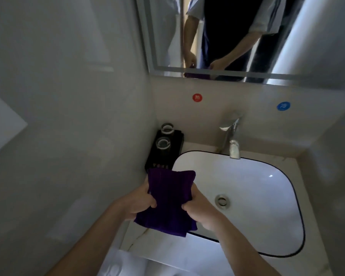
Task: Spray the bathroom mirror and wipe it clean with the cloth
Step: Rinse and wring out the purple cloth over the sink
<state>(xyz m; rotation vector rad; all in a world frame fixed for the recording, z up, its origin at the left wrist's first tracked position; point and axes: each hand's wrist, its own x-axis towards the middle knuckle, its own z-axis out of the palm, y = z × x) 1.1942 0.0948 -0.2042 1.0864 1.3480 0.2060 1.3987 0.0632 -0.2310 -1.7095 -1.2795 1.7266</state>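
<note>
A folded dark purple cloth (167, 198) hangs over the left rim of the sink, held between both hands. My left hand (138, 202) grips its left edge, thumb on top. My right hand (200, 210) grips the right edge with curled fingers. The mirror (237, 36) is on the wall above the sink and reflects my arms and the cloth. No spray bottle is in view.
A white oval sink (267, 186) with a dark rim and metal drain (222, 201) sits in a pale countertop (167, 248). A chrome tap (232, 136) stands behind it. A black tray (165, 148) with two glasses sits at the left. Red and blue stickers mark the wall.
</note>
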